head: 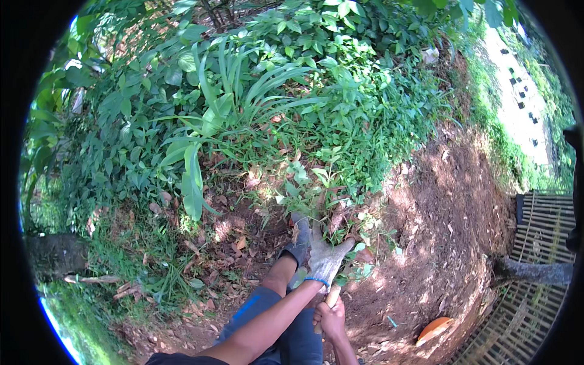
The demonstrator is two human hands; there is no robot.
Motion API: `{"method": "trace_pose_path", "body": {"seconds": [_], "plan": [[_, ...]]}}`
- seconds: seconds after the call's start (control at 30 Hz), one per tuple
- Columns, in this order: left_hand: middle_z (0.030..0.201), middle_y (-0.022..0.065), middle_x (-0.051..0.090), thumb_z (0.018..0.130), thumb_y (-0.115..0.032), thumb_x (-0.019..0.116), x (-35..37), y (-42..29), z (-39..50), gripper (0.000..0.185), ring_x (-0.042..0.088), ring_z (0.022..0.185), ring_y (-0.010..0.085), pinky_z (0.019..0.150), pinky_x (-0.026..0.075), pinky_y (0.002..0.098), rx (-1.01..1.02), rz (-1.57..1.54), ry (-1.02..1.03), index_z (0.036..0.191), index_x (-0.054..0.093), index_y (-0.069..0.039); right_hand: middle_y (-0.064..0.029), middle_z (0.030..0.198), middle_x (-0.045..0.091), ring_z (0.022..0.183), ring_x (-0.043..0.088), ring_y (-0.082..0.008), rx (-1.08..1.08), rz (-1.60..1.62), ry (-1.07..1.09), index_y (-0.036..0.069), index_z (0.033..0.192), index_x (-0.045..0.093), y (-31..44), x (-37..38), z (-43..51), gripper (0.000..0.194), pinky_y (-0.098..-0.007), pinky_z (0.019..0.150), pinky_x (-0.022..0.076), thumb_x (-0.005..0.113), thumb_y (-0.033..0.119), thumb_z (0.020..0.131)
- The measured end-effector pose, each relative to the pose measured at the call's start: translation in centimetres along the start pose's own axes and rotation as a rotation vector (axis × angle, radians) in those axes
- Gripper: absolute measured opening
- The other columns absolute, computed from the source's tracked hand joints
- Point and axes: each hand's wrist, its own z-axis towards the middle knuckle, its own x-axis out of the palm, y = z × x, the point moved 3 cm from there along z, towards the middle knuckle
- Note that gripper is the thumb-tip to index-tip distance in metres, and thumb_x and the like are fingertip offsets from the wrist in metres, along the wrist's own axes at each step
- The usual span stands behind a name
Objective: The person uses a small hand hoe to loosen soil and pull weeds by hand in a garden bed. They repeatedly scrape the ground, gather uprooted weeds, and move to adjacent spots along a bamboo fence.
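My left hand (326,262) wears a pale, soiled work glove with a blue cuff edge. Its thumb and fingers are spread at a tuft of leafy weeds (340,228), and nothing is plainly gripped in it. Bare-skinned, my right hand (331,315) is closed around a light wooden handle (334,295). The handle runs up under the gloved hand; whatever sits at its far end is hidden by glove and leaves. Just left of the glove is a dark boot (299,239) on my leg.
Dense green undergrowth (356,91) rises ahead, with a long-leaved plant (194,182) at left. Bare brown soil (438,219) slopes off rightward. An orange curved object (433,331) lies there, near a bamboo slat structure (524,310) and a trunk (534,270). Another trunk (54,255) stands far left.
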Motion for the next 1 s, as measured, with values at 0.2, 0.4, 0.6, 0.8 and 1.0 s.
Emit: {"method": "trace_pose_path", "body": {"seconds": [0.2, 0.4, 0.6, 0.8, 1.0], "plan": [[0.166, 0.0291, 0.037, 0.075, -0.039, 0.093, 2.9, -6.1, 6.1, 0.124, 0.046, 0.149, 0.0420, 0.123, 0.041, 0.0452, -0.040, -0.031, 0.031, 0.170, 0.021, -0.006, -0.0018, 0.068, 0.049, 0.049, 0.047, -0.0116, -0.143, -0.164, -0.038, 0.003, 0.104, 0.044, 11.0, 2.6, 3.8, 0.017, -0.0296, 0.044, 0.0460, 0.052, -0.001, 0.090], [0.167, 0.0278, 0.035, 0.073, -0.041, 0.094, 3.1, -11.6, 13.8, 0.124, 0.045, 0.150, 0.0427, 0.123, 0.040, 0.0465, -0.070, -0.148, -0.173, 0.170, 0.022, -0.008, 0.0034, 0.070, 0.042, 0.053, 0.037, -0.0042, -0.194, -0.215, -0.130, -0.006, 0.144, 0.042, 18.1, 4.2, 7.0, 0.052, -0.0241, 0.045, 0.0291, 0.054, -0.003, 0.094], [0.168, 0.0265, 0.034, 0.072, -0.043, 0.094, -1.1, -15.1, 14.1, 0.125, 0.043, 0.151, 0.0434, 0.124, 0.040, 0.0478, -0.097, -0.228, -0.436, 0.170, 0.024, -0.010, 0.0024, 0.072, 0.044, 0.054, 0.040, -0.0048, -0.143, -0.364, -0.052, -0.004, 0.145, 0.044, 20.2, 5.4, 6.7, 0.052, -0.0246, 0.046, 0.0326, 0.056, -0.001, 0.095], [0.165, 0.0289, 0.038, 0.073, -0.049, 0.093, -4.6, -11.8, 9.5, 0.126, 0.043, 0.151, 0.0437, 0.124, 0.040, 0.0474, -0.135, -0.319, -0.619, 0.170, 0.023, -0.010, 0.0005, 0.071, 0.044, 0.052, 0.042, -0.0073, -0.071, -0.586, 0.104, -0.004, 0.132, 0.046, 17.8, 4.7, 5.4, 0.040, -0.0269, 0.046, 0.0393, 0.055, 0.000, 0.093], [0.154, 0.0270, 0.052, 0.072, -0.038, 0.096, -6.8, -4.4, 2.5, 0.119, 0.053, 0.141, 0.0389, 0.121, 0.042, 0.0440, 0.043, -0.696, -0.914, 0.166, 0.032, -0.002, -0.0029, 0.069, 0.047, 0.049, 0.049, -0.0126, 0.046, -0.818, 0.362, 0.003, 0.107, 0.042, 13.7, 2.6, 3.8, 0.025, -0.0295, 0.043, 0.0457, 0.055, -0.003, 0.086]]}}
